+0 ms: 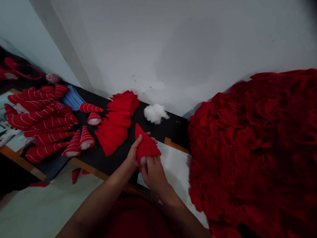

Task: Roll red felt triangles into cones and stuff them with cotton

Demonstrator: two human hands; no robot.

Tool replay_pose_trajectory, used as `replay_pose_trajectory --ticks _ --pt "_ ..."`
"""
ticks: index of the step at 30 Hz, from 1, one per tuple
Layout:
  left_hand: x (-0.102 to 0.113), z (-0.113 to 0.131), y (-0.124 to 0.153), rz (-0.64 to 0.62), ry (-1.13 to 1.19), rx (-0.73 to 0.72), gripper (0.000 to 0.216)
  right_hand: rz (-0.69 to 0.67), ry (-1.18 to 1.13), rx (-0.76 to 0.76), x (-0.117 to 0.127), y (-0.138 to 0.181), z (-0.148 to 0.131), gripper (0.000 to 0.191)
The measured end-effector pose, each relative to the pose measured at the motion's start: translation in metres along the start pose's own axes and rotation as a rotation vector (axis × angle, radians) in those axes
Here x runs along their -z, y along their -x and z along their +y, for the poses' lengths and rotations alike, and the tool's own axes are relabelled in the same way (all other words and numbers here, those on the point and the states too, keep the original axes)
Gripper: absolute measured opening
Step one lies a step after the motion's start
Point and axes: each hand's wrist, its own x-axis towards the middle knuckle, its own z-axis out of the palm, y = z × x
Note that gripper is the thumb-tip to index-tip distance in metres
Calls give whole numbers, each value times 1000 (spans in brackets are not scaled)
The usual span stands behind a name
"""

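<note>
Both hands clamp a red felt cone (147, 147) above a white sheet (176, 174) on the black tabletop (171, 129): the left hand (132, 154) cups one side, while the right hand (153, 173) pinches near the open base, where white stuffing (143, 161) shows. Even pressure there keeps the filling seated. Loose fibrefill (155, 114) and stacked red felt pieces (117, 122) lie nearby.
</note>
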Motion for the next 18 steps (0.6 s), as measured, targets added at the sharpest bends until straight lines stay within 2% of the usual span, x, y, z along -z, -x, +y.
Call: replay_pose_trajectory --ticks 4,7,9,14,18 --pt "3 0 0 42 19 2 26 -40 3 60 1 -1 0 58" --pt "7 0 -3 86 38 0 24 -36 -19 41 5 -3 -4 54" --pt "8 1 -4 80 47 -5 25 -30 -39 24 7 -5 -5 53" --pt "6 4 -3 59 54 -14 26 -40 -47 95 10 -8 -4 50" --pt "4 5 -2 36 77 -30 30 -19 -61 77 13 -11 -5 47"
